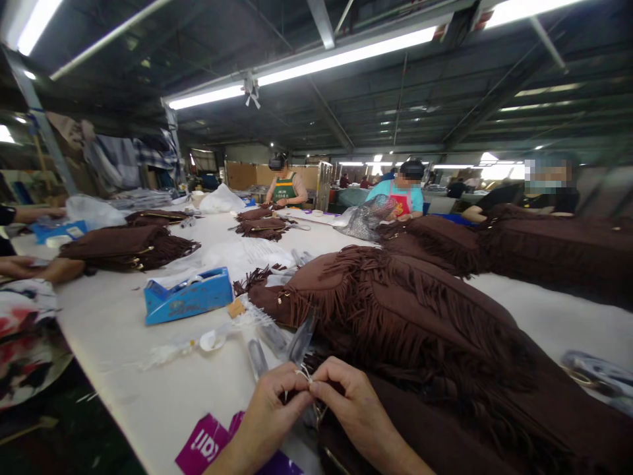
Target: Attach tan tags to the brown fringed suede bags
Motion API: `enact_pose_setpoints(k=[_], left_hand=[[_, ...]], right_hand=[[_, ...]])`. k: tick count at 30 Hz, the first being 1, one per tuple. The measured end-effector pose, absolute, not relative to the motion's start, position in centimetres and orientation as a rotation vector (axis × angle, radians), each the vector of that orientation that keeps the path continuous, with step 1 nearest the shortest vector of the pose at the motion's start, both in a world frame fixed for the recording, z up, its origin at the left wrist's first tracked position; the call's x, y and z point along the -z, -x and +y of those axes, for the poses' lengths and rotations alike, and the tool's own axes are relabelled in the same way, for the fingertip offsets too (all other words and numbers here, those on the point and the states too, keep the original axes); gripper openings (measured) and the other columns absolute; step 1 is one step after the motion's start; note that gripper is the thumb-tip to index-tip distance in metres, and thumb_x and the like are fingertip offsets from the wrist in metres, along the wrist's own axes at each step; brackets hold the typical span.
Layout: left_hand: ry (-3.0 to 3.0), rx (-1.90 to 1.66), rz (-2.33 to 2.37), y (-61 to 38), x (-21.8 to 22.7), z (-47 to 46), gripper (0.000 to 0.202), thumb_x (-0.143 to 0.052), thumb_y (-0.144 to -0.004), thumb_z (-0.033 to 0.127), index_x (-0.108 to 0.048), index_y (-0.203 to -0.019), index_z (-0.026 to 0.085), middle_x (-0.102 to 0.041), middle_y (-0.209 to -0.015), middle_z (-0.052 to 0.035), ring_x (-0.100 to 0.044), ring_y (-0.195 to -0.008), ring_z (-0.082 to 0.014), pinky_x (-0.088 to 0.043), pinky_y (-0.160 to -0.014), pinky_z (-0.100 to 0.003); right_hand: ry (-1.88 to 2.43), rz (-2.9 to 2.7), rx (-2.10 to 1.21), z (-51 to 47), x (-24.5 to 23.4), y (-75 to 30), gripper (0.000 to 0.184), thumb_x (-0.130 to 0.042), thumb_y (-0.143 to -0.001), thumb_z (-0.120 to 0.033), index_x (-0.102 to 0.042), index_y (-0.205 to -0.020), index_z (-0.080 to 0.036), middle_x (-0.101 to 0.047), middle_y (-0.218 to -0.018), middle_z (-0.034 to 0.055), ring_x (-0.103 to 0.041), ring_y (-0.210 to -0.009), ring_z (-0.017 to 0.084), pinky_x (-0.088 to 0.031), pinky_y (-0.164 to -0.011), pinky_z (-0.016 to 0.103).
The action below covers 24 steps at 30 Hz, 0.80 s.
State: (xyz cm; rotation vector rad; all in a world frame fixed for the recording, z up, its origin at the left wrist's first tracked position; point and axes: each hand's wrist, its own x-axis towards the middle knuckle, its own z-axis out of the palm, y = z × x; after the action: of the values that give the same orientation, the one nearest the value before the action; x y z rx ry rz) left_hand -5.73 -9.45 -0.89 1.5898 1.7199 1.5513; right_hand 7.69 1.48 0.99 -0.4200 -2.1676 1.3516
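My left hand (271, 402) and my right hand (352, 402) meet at the near edge of the table, both pinching a thin white string (303, 375) between fingertips. Just beyond them lies a pile of brown fringed suede bags (395, 310). A clear plastic piece (301, 340) sticks up behind my fingers. What the string is tied to is hidden by my hands.
A blue tape dispenser (188, 297) sits on the white table (109, 330) to the left. Magenta tags (205, 445) lie by my left wrist. More brown bags (126, 247) and other people's hands (30, 267) are at left; co-workers (287, 188) stand at the far end.
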Motion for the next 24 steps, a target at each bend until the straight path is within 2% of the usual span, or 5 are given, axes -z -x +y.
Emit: enact_pose_setpoints(k=[3,9,15,21,24], left_hand=[[-1.606,-1.584,1.695,5.9,1.1,-9.3,0.031,-0.062,-0.088,0.031,-0.063,-0.061,0.016,-0.056,-0.065,-0.0006,-0.053,-0.065,-0.0141,-0.039,-0.064,-0.023],[-1.580,-1.557,1.660,5.9,1.2,-9.4,0.021,-0.065,-0.085,0.028,-0.069,-0.068,0.017,-0.061,-0.068,-0.0014,-0.055,-0.067,-0.0153,-0.041,-0.066,-0.023],[-1.500,-1.590,1.629,5.8,0.8,-9.5,0.023,-0.064,-0.084,0.030,-0.065,-0.065,0.016,-0.058,-0.067,-0.0012,-0.053,-0.067,-0.0158,-0.040,-0.066,-0.024],[-1.266,-1.602,1.559,6.0,0.4,-9.7,0.030,-0.071,-0.076,0.036,-0.058,-0.058,0.015,-0.050,-0.061,0.0007,-0.044,-0.061,-0.0127,-0.033,-0.060,-0.023],[-0.992,-1.555,1.343,6.0,0.2,-9.7,0.030,-0.074,-0.071,0.040,-0.060,-0.064,0.014,-0.047,-0.054,0.0037,-0.033,-0.050,-0.0077,-0.024,-0.050,-0.021]], right_hand=[[0.412,-2.178,-1.297,1.4,-0.9,-7.7,0.023,-0.057,-0.085,-0.029,-0.063,-0.067,-0.017,-0.059,-0.071,0.0007,-0.056,-0.070,0.017,-0.039,-0.066,0.028],[0.386,-2.183,-1.259,1.5,-0.9,-7.5,0.022,-0.057,-0.088,-0.026,-0.062,-0.068,-0.018,-0.060,-0.072,0.0006,-0.057,-0.071,0.017,-0.040,-0.067,0.027],[0.378,-2.242,-1.173,1.5,-1.1,-7.7,0.022,-0.056,-0.090,-0.020,-0.060,-0.069,-0.018,-0.059,-0.073,0.0008,-0.058,-0.072,0.017,-0.040,-0.067,0.027],[0.439,-2.515,-0.867,2.1,-1.2,-8.3,0.016,-0.054,-0.092,-0.012,-0.059,-0.078,-0.018,-0.061,-0.079,0.0006,-0.058,-0.075,0.017,-0.037,-0.067,0.027],[0.417,-2.631,-0.841,2.3,-2.6,-9.2,0.010,-0.063,-0.089,-0.012,-0.062,-0.081,-0.019,-0.064,-0.077,-0.0025,-0.059,-0.073,0.016,-0.035,-0.065,0.025]])
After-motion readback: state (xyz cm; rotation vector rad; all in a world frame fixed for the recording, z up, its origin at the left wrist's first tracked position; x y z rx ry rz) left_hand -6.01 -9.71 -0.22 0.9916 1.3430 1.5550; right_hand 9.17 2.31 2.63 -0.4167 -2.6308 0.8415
